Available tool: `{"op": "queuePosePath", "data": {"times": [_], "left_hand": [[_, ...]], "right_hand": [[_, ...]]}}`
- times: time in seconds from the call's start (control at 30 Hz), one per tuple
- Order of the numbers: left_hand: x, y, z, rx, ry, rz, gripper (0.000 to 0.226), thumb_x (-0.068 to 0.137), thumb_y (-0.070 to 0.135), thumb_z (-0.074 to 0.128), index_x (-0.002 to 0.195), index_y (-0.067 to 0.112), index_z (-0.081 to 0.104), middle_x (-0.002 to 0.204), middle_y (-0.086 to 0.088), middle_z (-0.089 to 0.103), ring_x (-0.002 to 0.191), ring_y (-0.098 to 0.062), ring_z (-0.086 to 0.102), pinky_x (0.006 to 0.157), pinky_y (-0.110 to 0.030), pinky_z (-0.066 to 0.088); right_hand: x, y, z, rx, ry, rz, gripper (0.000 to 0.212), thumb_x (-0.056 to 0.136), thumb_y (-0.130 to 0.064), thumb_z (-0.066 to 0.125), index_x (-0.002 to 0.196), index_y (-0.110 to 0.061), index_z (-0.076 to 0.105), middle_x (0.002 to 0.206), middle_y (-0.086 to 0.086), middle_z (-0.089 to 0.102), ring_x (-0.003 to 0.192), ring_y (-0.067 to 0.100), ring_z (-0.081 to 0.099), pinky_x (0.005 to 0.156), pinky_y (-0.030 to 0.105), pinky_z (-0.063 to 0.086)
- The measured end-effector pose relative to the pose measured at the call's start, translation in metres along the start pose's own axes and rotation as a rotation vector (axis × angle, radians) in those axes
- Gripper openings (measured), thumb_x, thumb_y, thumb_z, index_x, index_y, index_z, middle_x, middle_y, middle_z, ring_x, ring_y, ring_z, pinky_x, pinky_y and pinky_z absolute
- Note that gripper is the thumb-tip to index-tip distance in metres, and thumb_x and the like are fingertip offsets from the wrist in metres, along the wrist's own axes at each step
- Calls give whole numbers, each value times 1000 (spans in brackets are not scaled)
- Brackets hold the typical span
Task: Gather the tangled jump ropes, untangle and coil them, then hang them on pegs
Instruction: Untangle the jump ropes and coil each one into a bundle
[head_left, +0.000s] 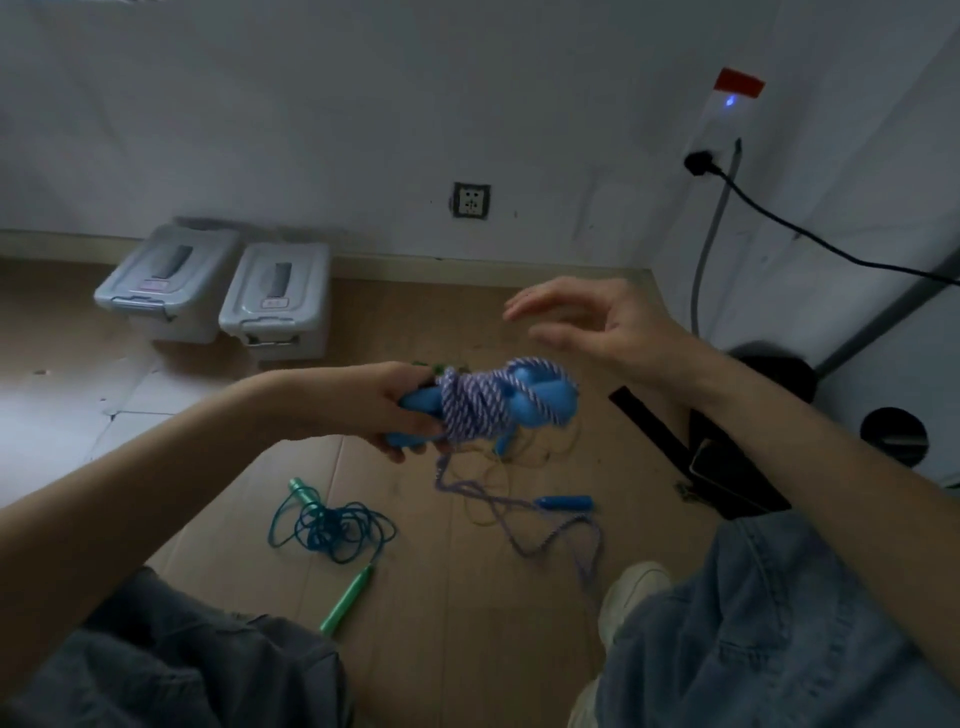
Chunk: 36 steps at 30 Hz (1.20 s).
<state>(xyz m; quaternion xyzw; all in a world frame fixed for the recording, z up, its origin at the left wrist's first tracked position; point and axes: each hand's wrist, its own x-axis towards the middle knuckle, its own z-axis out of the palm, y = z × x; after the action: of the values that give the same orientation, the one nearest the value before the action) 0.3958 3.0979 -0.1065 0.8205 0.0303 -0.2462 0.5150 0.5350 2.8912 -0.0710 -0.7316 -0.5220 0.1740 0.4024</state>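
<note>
My left hand (387, 408) gripped the blue handles (415, 402) of the purple-and-white striped rope (480, 402), fingers curled around them, holding the bundle in the air above the floor (415, 597). The striped cord was wound in several turns around the handles, and a loose tail hung from the bundle down to the floor, where it ran past another blue handle (563, 503) lying flat. My right hand (592, 325) hovered just above and to the right of the bundle, fingers relaxed and spread, holding nothing and not touching the rope. A teal rope (332, 527) lay in a loose tangle on the floor below my left forearm, with its green handle (347, 600) stretched out toward my knee. A thin yellow cord (485, 480) lay under the hanging tail. Two grey lidded bins (218, 288) stood against the wall.
</note>
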Motion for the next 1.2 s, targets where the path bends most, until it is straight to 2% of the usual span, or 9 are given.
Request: {"op": "queuePosePath", "data": {"times": [0.13, 0.33, 0.47, 0.57, 0.7, 0.77, 0.9, 1.07, 1.2], "left_hand": [[2, 10, 8, 48, -246, 6, 21, 89, 18, 57, 108, 27, 55, 96, 10, 63, 86, -4, 62, 74, -22, 53], [-4, 26, 15, 51, -352, 30, 31, 89, 20, 54, 119, 24, 45, 106, 5, 59, 93, -6, 61, 79, -26, 54], [-17, 39, 21, 21, -358, 101, 45, 83, 31, 55, 125, 25, 41, 103, 9, 62, 94, -7, 62, 75, -22, 53], [-27, 50, 13, -85, -216, 194, 38, 80, 34, 56, 116, 28, 48, 97, 13, 65, 90, -8, 64, 71, -19, 52], [-23, 47, -1, -299, 146, 166, 34, 73, 27, 57, 106, 21, 54, 84, 6, 68, 75, -6, 67, 61, -18, 53], [-17, 43, 0, -334, 239, 135, 29, 77, 22, 58, 105, 20, 53, 88, 1, 65, 72, -5, 67, 60, -20, 54], [-11, 35, -3, -269, 247, 154, 37, 76, 26, 59, 113, 20, 54, 86, 8, 66, 77, -6, 66, 65, -22, 55], [9, 14, -10, 177, 529, 22, 14, 87, 18, 58, 94, 10, 48, 84, 0, 57, 70, -13, 61, 53, -16, 52], [13, -3, -11, 491, 677, -138, 21, 90, 21, 55, 100, 9, 41, 82, -2, 51, 57, -8, 51, 39, -15, 39]], "right_hand": [[3, -20, 33, -88, -346, -59, 25, 85, -8, 64, 109, -15, 67, 114, 1, 59, 106, 12, 56, 90, 25, 48], [1, -8, 30, 229, -370, 149, 14, 86, -14, 63, 99, -16, 62, 92, -5, 66, 86, 4, 63, 72, 14, 48], [-4, 19, 28, 506, -458, 404, 36, 74, -21, 73, 102, -15, 52, 101, 6, 62, 91, 23, 60, 79, 32, 52], [-18, 46, 33, 744, -239, 541, 102, 32, -39, 91, 117, -6, 47, 119, 15, 51, 101, 28, 54, 99, 46, 42], [-7, 15, 49, 1031, -380, 456, 23, 81, -36, 63, 94, -18, 64, 68, -3, 52, 50, 5, 43, 54, 19, 47], [-7, 15, 46, 1021, -401, 514, 22, 87, -37, 51, 85, -17, 61, 56, -8, 39, 39, 1, 28, 42, 15, 34], [-8, 16, 44, 909, -441, 570, 31, 91, -42, 43, 72, -20, 52, 55, -5, 24, 47, 8, 24, 50, 21, 33], [-11, 17, 43, 194, -505, 545, 37, 89, -45, 53, 81, -10, 63, 52, -9, 38, 47, 8, 33, 41, 18, 30], [-14, 18, 38, 506, -601, 625, 38, 97, -35, 43, 69, -15, 59, 53, -5, 44, 41, 7, 37, 43, 19, 37]]}}
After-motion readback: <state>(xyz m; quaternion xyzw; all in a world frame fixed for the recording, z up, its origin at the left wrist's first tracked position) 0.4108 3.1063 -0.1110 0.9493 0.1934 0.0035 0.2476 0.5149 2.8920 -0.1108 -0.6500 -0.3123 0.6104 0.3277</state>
